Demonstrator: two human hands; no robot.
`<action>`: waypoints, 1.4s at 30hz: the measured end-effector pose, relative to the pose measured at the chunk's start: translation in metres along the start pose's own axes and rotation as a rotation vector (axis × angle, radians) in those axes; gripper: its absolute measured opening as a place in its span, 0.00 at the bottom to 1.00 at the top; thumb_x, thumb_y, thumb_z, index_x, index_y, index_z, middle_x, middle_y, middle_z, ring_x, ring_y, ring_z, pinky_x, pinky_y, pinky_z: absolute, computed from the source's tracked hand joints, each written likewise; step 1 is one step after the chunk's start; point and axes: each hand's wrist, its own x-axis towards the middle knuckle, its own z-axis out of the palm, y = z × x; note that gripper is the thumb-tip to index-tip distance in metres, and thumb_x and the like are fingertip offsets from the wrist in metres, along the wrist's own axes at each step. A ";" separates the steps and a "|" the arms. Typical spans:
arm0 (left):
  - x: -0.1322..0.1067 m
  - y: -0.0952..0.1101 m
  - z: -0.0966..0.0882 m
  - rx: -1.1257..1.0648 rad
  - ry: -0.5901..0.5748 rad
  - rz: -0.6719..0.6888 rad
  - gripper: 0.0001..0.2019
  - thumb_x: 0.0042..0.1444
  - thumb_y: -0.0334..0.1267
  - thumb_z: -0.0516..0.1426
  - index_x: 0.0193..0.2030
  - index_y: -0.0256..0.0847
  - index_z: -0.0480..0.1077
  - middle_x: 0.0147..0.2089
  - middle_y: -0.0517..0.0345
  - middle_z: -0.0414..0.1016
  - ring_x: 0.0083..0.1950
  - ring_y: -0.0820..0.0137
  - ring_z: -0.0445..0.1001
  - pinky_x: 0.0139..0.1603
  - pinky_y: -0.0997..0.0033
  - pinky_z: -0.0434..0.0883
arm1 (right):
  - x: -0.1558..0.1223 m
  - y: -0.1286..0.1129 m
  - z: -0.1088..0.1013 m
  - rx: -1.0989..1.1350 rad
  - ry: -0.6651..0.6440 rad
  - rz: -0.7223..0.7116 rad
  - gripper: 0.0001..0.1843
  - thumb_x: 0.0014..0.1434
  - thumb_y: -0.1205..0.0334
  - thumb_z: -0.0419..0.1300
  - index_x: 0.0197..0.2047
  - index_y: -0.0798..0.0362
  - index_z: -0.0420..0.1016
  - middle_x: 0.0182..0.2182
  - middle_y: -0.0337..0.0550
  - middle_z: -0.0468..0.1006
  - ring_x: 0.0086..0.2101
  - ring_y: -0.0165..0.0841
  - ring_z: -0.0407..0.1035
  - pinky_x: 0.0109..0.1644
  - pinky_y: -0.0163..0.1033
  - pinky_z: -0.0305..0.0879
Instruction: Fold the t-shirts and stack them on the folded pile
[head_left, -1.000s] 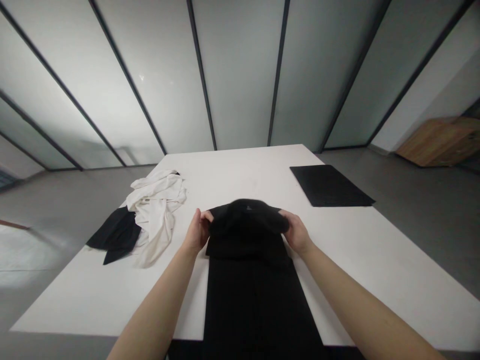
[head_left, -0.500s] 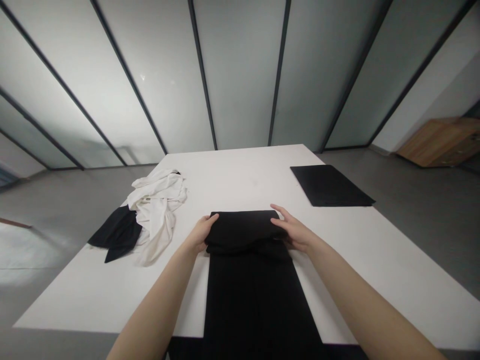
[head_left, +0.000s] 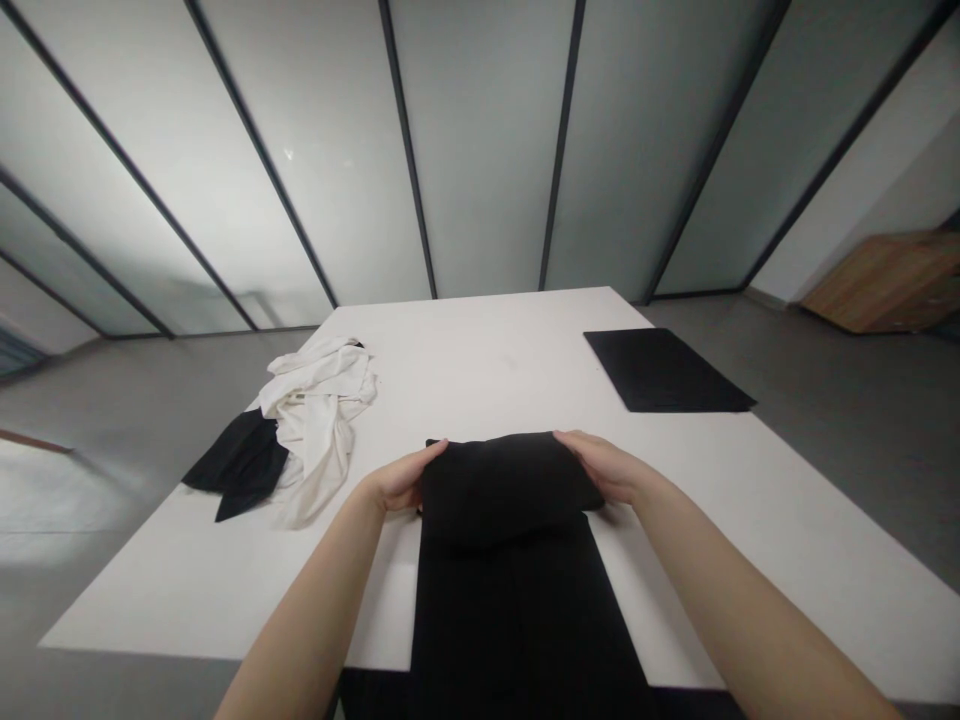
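Note:
A long black garment [head_left: 517, 590] lies on the white table [head_left: 480, 350] and runs over the near edge toward me. Its far end is folded over into a thick roll [head_left: 506, 485]. My left hand [head_left: 401, 480] grips the roll's left side, fingers curled round the edge. My right hand [head_left: 607, 467] holds the roll's right side the same way, fingers over the top.
A crumpled white garment [head_left: 319, 420] lies on a black one [head_left: 240, 470] at the table's left edge. A flat folded black cloth [head_left: 664, 368] sits at the far right. Glass wall panels stand behind; a wooden cabinet [head_left: 885, 280] is at far right.
The folded end of the black garment has been rolled toward me. Both hands moved nearer with it and closed on its sides.

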 end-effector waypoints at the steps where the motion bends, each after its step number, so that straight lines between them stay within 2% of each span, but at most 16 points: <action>1: 0.002 -0.001 0.002 -0.004 -0.020 -0.026 0.19 0.62 0.52 0.67 0.48 0.37 0.81 0.41 0.42 0.87 0.46 0.52 0.86 0.44 0.61 0.82 | 0.000 0.001 0.000 0.001 0.016 -0.009 0.09 0.64 0.54 0.69 0.40 0.51 0.81 0.34 0.48 0.86 0.37 0.42 0.81 0.37 0.40 0.79; 3: 0.005 -0.001 0.005 -0.018 -0.052 -0.085 0.21 0.63 0.54 0.66 0.50 0.37 0.80 0.44 0.41 0.87 0.49 0.54 0.86 0.48 0.63 0.81 | 0.000 0.003 0.000 -0.013 0.047 0.007 0.10 0.62 0.53 0.71 0.40 0.51 0.81 0.33 0.50 0.86 0.39 0.44 0.82 0.37 0.41 0.80; 5: 0.007 0.000 0.007 -0.045 -0.039 -0.075 0.20 0.64 0.52 0.66 0.51 0.37 0.80 0.44 0.41 0.87 0.48 0.55 0.86 0.50 0.64 0.81 | -0.002 0.003 0.002 -0.038 0.050 0.061 0.11 0.62 0.53 0.72 0.40 0.51 0.81 0.34 0.51 0.86 0.39 0.46 0.83 0.37 0.42 0.81; 9: 0.007 0.002 0.010 -0.081 0.050 -0.053 0.12 0.67 0.44 0.63 0.51 0.39 0.79 0.41 0.46 0.87 0.46 0.57 0.86 0.47 0.64 0.82 | -0.007 0.001 0.008 -0.037 -0.004 0.083 0.08 0.62 0.60 0.72 0.44 0.51 0.82 0.37 0.52 0.87 0.40 0.45 0.84 0.40 0.42 0.82; 11: 0.007 0.004 0.012 -0.096 0.091 -0.034 0.11 0.68 0.42 0.62 0.50 0.38 0.79 0.41 0.46 0.87 0.45 0.57 0.86 0.47 0.64 0.82 | -0.009 -0.001 0.011 -0.009 -0.017 0.075 0.10 0.61 0.63 0.70 0.47 0.50 0.82 0.38 0.51 0.88 0.40 0.45 0.84 0.41 0.43 0.83; 14: 0.008 0.006 0.013 -0.116 0.124 -0.008 0.11 0.68 0.42 0.62 0.49 0.36 0.79 0.41 0.44 0.87 0.44 0.58 0.87 0.47 0.66 0.82 | -0.010 -0.002 0.014 0.015 -0.021 0.061 0.12 0.62 0.65 0.69 0.50 0.51 0.82 0.40 0.51 0.88 0.41 0.44 0.84 0.43 0.43 0.83; 18: 0.011 0.008 0.013 -0.140 0.185 0.011 0.12 0.68 0.43 0.61 0.48 0.36 0.79 0.42 0.45 0.87 0.43 0.59 0.87 0.47 0.66 0.82 | -0.006 0.002 0.015 0.059 -0.027 0.037 0.10 0.64 0.66 0.66 0.49 0.55 0.81 0.44 0.55 0.87 0.43 0.42 0.84 0.48 0.41 0.82; 21: 0.013 0.009 0.013 -0.153 0.205 -0.002 0.13 0.69 0.43 0.60 0.47 0.35 0.80 0.42 0.43 0.87 0.43 0.58 0.87 0.46 0.66 0.82 | -0.002 0.006 0.017 0.113 -0.034 0.027 0.11 0.64 0.68 0.64 0.50 0.54 0.80 0.45 0.53 0.87 0.44 0.41 0.84 0.53 0.43 0.80; 25: 0.014 0.008 0.011 -0.150 0.185 0.010 0.12 0.67 0.41 0.62 0.46 0.33 0.80 0.42 0.42 0.87 0.41 0.59 0.86 0.46 0.67 0.82 | 0.003 0.009 0.016 0.158 -0.020 0.044 0.11 0.63 0.69 0.63 0.49 0.54 0.80 0.42 0.50 0.88 0.41 0.41 0.84 0.50 0.43 0.81; 28: 0.012 0.007 0.006 -0.124 0.146 0.041 0.09 0.62 0.36 0.64 0.44 0.32 0.81 0.40 0.42 0.87 0.39 0.60 0.86 0.42 0.70 0.81 | 0.006 0.011 0.010 0.206 -0.036 0.085 0.11 0.60 0.70 0.62 0.45 0.56 0.81 0.39 0.50 0.88 0.38 0.40 0.84 0.47 0.42 0.81; 32: 0.006 0.006 -0.004 -0.123 0.054 0.059 0.07 0.58 0.31 0.64 0.41 0.30 0.81 0.38 0.42 0.87 0.36 0.62 0.86 0.39 0.72 0.81 | 0.007 0.013 -0.002 0.289 -0.083 0.097 0.11 0.56 0.71 0.61 0.41 0.54 0.81 0.37 0.48 0.88 0.38 0.40 0.84 0.49 0.41 0.80; 35: 0.001 0.005 -0.005 -0.168 0.022 0.018 0.10 0.63 0.38 0.63 0.40 0.32 0.81 0.38 0.44 0.87 0.38 0.61 0.87 0.42 0.70 0.82 | 0.004 0.015 -0.005 0.306 -0.143 0.127 0.07 0.64 0.62 0.63 0.41 0.54 0.82 0.38 0.48 0.88 0.40 0.40 0.84 0.54 0.42 0.78; 38: 0.000 0.005 0.001 -0.161 -0.002 -0.093 0.18 0.70 0.49 0.59 0.42 0.35 0.81 0.42 0.44 0.87 0.43 0.59 0.87 0.48 0.66 0.83 | 0.001 0.016 0.000 0.256 -0.203 0.252 0.17 0.70 0.50 0.63 0.45 0.56 0.82 0.41 0.53 0.88 0.44 0.42 0.84 0.58 0.45 0.77; 42: 0.004 0.003 0.008 -0.130 -0.004 -0.172 0.15 0.72 0.46 0.59 0.44 0.35 0.80 0.43 0.44 0.87 0.41 0.62 0.87 0.48 0.67 0.83 | 0.000 0.018 0.008 0.127 -0.148 0.256 0.14 0.67 0.56 0.67 0.49 0.57 0.81 0.44 0.56 0.87 0.44 0.43 0.84 0.55 0.46 0.79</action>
